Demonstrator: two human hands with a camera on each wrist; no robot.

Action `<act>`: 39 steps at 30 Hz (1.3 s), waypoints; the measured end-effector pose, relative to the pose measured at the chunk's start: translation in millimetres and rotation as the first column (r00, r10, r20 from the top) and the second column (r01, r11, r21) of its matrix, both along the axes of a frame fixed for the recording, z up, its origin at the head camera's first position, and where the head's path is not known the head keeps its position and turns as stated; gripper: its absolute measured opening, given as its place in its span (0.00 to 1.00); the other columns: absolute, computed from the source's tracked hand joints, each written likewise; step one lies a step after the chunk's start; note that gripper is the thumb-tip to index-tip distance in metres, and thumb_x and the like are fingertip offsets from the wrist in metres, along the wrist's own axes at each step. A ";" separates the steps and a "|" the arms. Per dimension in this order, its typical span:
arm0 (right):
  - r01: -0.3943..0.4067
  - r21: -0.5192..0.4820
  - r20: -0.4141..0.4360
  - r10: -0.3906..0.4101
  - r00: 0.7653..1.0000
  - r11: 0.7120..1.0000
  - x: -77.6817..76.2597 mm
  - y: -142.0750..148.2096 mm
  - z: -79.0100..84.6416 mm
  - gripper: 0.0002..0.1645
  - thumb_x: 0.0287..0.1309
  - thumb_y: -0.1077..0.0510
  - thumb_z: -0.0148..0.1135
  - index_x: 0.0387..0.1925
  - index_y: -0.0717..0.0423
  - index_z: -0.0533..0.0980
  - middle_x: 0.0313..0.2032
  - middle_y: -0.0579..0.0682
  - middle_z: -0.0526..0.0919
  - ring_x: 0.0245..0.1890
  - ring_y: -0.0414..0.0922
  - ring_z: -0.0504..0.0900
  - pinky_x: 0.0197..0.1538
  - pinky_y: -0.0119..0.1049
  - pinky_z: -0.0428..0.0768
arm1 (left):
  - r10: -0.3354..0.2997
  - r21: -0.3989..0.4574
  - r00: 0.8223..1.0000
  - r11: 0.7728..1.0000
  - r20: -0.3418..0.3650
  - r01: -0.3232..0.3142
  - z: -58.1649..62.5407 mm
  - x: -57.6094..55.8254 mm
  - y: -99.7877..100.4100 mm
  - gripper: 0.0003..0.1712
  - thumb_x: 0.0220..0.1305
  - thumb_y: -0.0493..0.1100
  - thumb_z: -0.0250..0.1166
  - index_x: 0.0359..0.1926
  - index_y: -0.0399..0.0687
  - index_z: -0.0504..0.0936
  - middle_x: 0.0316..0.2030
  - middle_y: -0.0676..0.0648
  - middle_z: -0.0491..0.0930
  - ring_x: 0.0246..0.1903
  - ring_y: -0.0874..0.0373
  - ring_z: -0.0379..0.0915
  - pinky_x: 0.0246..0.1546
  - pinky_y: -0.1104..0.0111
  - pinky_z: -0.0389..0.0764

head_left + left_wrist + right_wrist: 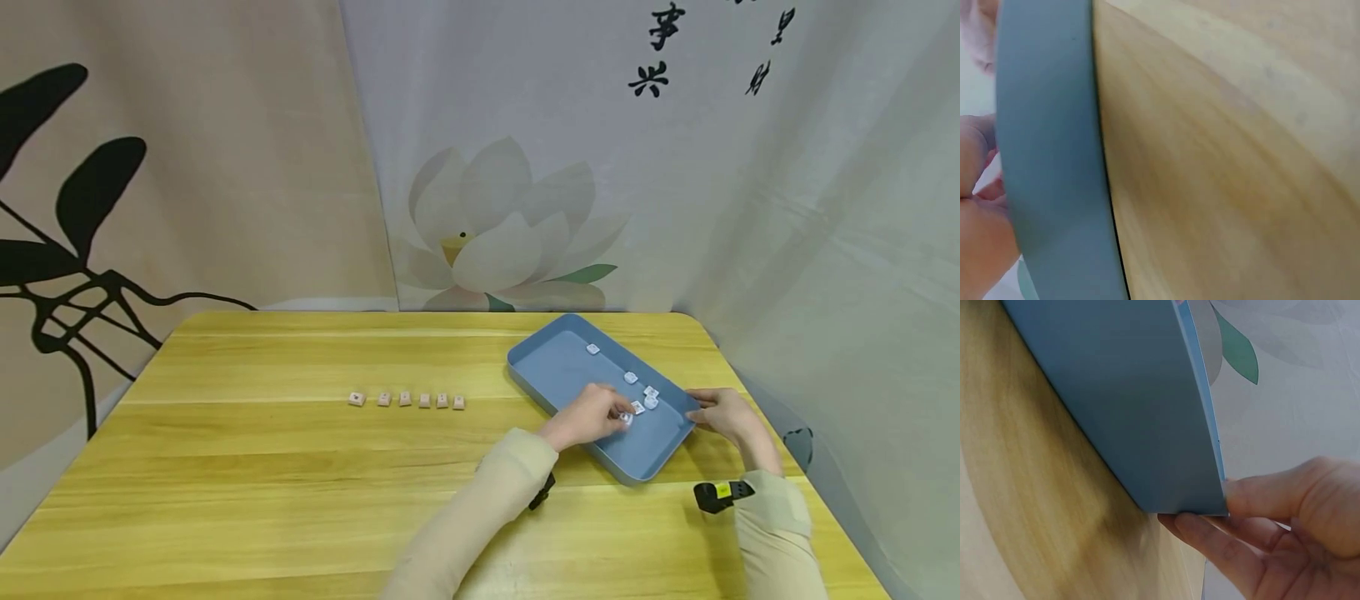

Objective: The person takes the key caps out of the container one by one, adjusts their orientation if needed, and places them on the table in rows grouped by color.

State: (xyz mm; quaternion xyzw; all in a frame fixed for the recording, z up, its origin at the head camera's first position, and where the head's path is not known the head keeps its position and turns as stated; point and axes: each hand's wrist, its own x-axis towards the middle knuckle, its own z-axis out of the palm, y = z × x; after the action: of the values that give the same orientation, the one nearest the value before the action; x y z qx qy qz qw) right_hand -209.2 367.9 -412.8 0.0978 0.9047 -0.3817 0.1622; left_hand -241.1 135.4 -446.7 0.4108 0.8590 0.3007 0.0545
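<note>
A blue tray (551, 350) stands slantwise on the right part of the table, with several small white keycaps (651, 392) loose on its floor. My left hand (588, 414) reaches over the near side wall, its curled fingertips pinching a white keycap (626, 418) low in the tray. In the left wrist view the tray wall hides most of that hand. My right hand (727, 414) grips the tray's right corner; in the right wrist view the thumb (1266, 494) lies at the rim and the fingers bend around the outside.
Several beige keycaps (405, 399) with dark marks sit in a spaced row left of the tray on the wooden table (262, 483). Behind the table hangs a printed curtain (510, 100), and more cloth hangs beyond the right edge.
</note>
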 end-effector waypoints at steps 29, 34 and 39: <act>-0.008 0.007 -0.017 0.008 1.000 1.000 2.2 -1.1 0.3 0.33 0.63 0.69 0.53 0.66 0.78 0.54 0.63 0.81 0.55 0.61 0.68 0.68 0.52 0.43 0.81 | -0.140 0.486 0.886 0.868 0.443 -0.105 21.2 18.7 -62.8 0.12 0.57 0.28 0.65 0.44 0.35 0.82 0.43 0.37 0.84 0.41 0.56 0.84 0.41 0.77 0.82; -0.010 0.009 -0.023 0.010 1.000 1.000 2.4 -1.4 0.6 0.33 0.63 0.69 0.53 0.65 0.78 0.54 0.63 0.81 0.56 0.60 0.69 0.68 0.52 0.43 0.81 | -0.128 0.484 0.871 0.864 0.474 -0.136 20.7 20.0 -74.4 0.13 0.59 0.33 0.65 0.46 0.40 0.82 0.44 0.39 0.84 0.41 0.54 0.84 0.39 0.75 0.82; -0.006 0.014 -0.022 0.006 1.000 1.000 2.0 -2.0 1.1 0.33 0.63 0.69 0.53 0.66 0.78 0.54 0.63 0.80 0.56 0.61 0.69 0.68 0.52 0.44 0.81 | -0.132 0.492 0.871 0.860 0.474 -0.138 18.3 21.2 -86.7 0.17 0.60 0.35 0.65 0.51 0.41 0.81 0.47 0.36 0.82 0.42 0.49 0.83 0.40 0.75 0.82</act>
State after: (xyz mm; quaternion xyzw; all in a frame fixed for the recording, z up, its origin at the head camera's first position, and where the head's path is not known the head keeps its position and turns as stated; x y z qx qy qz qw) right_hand -207.2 365.9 -411.7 0.0918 0.9094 -0.3759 0.1527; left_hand -220.0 48.7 -428.4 0.3187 0.7062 0.6118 0.1596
